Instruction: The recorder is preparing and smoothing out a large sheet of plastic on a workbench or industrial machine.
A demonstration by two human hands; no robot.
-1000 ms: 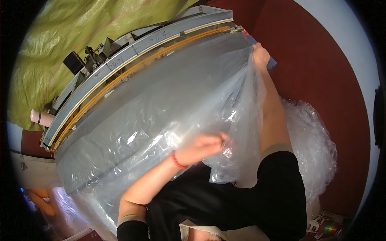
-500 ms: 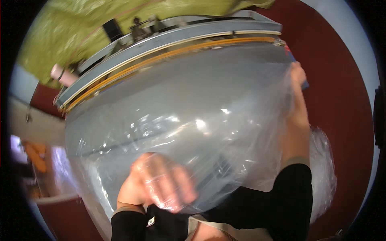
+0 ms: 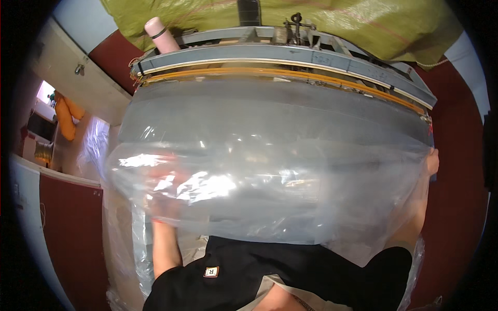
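Hidden/unclear: the left hand (image 3: 166, 189) shows only as a blurred pinkish shape behind the large clear plastic film sheet (image 3: 270, 176); its fingers cannot be told apart, so how far it is open cannot be told. The left forearm comes out below the film's lower edge.
Cut off: the right hand (image 3: 431, 161) is seen only as a sliver at the film's right edge; most of it and the forearm lie behind the plastic, faintly visible through it.
Left hand: raised under or behind the sheet on its left side, pressed against it; grip not readable.
Right hand: at the far right edge of the sheet, touching it; it appears closed on that edge, fingers not distinct.
Clear plastic film sheet: stretched wide between the two hands in front of the person's chest, wrinkled, with bright glare patches; its upper part lies over the bed of the machine.
Machine: a long grey metal frame with an orange strip along its front rail (image 3: 290, 59), running across the top of the view just beyond the sheet.
Behind machine: olive-green tarpaulin (image 3: 321, 20); a pale pink cylinder (image 3: 161, 35) stands at the frame's left end.
Lower left: more crumpled clear plastic (image 3: 122, 259) hangs beside the left forearm.
Clothing: black short-sleeved shirt (image 3: 290, 269) at the lower edge.
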